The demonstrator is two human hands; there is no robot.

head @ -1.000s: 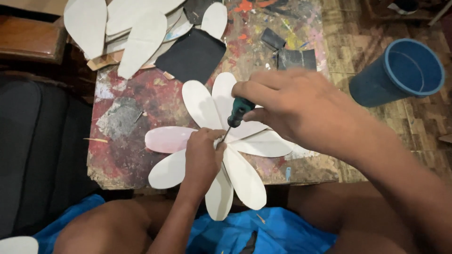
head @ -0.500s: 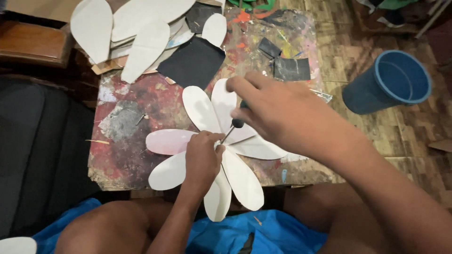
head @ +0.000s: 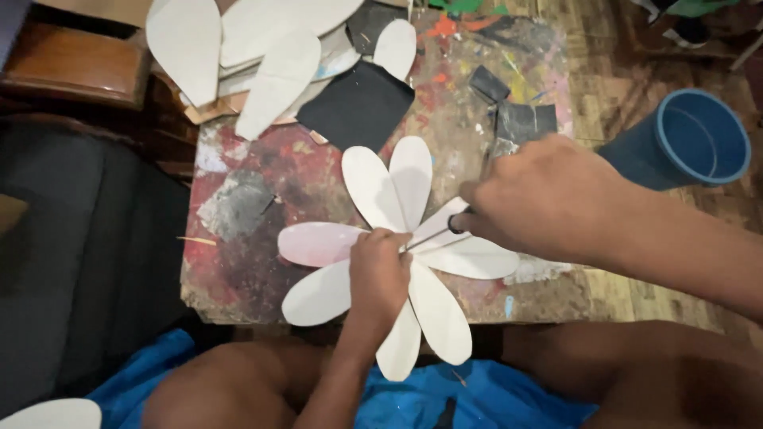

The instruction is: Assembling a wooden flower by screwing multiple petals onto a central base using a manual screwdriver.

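We see no package, label, sign or screen anywhere near our fingers or farther out from them. The dark flat pieces beyond the fingers of our right hand (head: 548, 199) may carry marks, but the view is too soft to tell, and they look like plain sheet scraps.

Left of flower (head: 397, 246): bare board (head: 238, 238).
Behind: black sheet (head: 355, 105), petal stack (head: 246, 48).
Right: blue bucket (head: 683, 143).
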